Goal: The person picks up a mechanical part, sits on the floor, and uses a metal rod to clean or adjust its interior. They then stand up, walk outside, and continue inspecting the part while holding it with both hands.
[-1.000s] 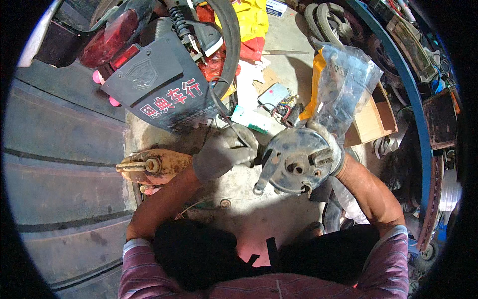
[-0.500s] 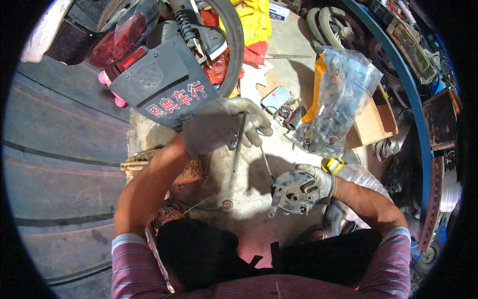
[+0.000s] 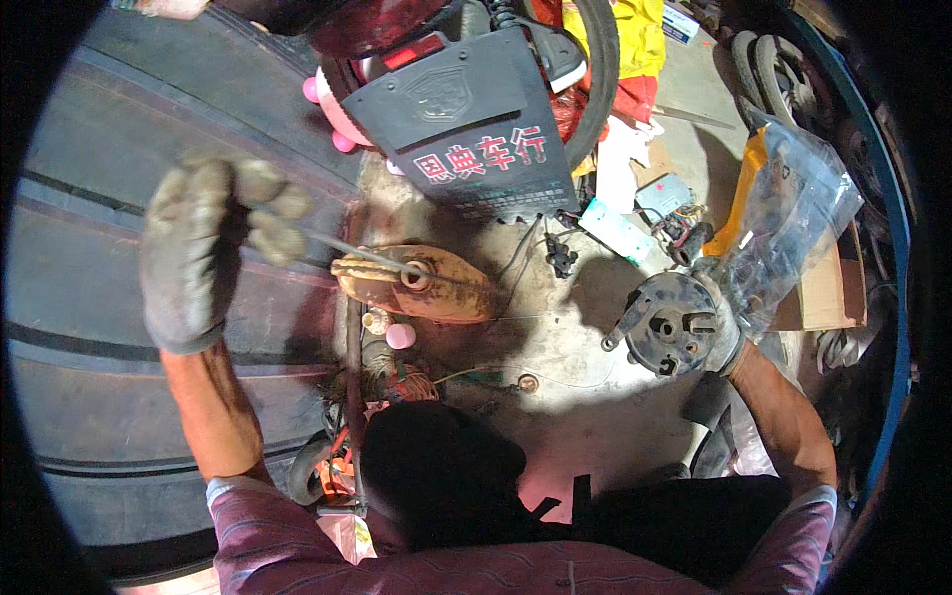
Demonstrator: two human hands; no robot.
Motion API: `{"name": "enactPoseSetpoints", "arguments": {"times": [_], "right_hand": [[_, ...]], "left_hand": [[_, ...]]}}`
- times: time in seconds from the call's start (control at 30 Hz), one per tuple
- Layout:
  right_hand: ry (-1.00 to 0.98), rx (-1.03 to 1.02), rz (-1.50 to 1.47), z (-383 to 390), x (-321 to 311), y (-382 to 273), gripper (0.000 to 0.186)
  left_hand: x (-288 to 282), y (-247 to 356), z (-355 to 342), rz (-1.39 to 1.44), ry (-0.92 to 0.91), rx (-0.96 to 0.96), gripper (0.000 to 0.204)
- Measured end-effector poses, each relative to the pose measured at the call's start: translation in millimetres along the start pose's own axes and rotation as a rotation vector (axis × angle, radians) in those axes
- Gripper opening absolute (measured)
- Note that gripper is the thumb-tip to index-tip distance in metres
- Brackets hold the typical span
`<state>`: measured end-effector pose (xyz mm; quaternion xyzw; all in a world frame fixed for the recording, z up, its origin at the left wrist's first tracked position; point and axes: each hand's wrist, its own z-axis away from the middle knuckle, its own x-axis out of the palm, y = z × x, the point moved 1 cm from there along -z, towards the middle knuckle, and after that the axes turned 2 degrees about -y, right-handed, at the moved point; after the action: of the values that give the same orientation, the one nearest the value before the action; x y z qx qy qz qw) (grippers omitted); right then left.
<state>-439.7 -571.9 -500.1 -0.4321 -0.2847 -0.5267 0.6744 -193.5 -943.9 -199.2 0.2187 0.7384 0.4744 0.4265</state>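
My gloved left hand (image 3: 213,248) is raised at the left, its fingers curled round a thin metal rod (image 3: 342,246) and slightly blurred. The rod slants right, its far end over the round opening of a dirty orange-yellow container (image 3: 461,293); whether they touch I cannot tell. At the right, my gloved right hand (image 3: 729,322) grips the edge of a brake backing plate (image 3: 662,332). This plate is round, dark and greasy, with a central hole and a small lever arm pointing left. Most of the right fingers are behind it.
Ahead is a vehicle's dark mudflap (image 3: 476,129) beside a wheel (image 3: 600,89). A clear plastic bag (image 3: 798,223) lies by a cardboard box (image 3: 833,283). Wired electronics (image 3: 666,198) and a black connector (image 3: 560,256) rest on the floor. Dark ridged panelling (image 3: 129,297) runs along the left.
My left hand has swung far left with the rod, away from the plate. My right hand still holds the brake plate, now farther right and higher in view. The whole view has shifted.
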Motion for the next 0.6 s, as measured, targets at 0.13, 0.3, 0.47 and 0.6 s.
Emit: {"name": "enactPoseSetpoints", "arguments": {"times": [0.13,0.3,0.47,0.6], "right_hand": [[-0.012,0.056,-0.011,-21.5,3.6,6.8,0.07],[-0.061,0.093,0.0,-33.4,23.9,12.0,0.069],[-0.072,0.049,0.019,-37.9,41.1,14.0,0.07],[-0.004,0.023,0.04,-40.5,37.2,10.1,0.071]], "left_hand": [[-58.5,11.4,24.5,-0.021,0.05,0.076,0.034],[-104.6,7.5,39.5,-0.055,0.123,0.054,0.033],[-94.0,-10.2,38.6,-0.041,0.138,0.032,0.032],[-67.4,-38.5,32.0,-0.017,0.26,-0.089,0.032]]}}
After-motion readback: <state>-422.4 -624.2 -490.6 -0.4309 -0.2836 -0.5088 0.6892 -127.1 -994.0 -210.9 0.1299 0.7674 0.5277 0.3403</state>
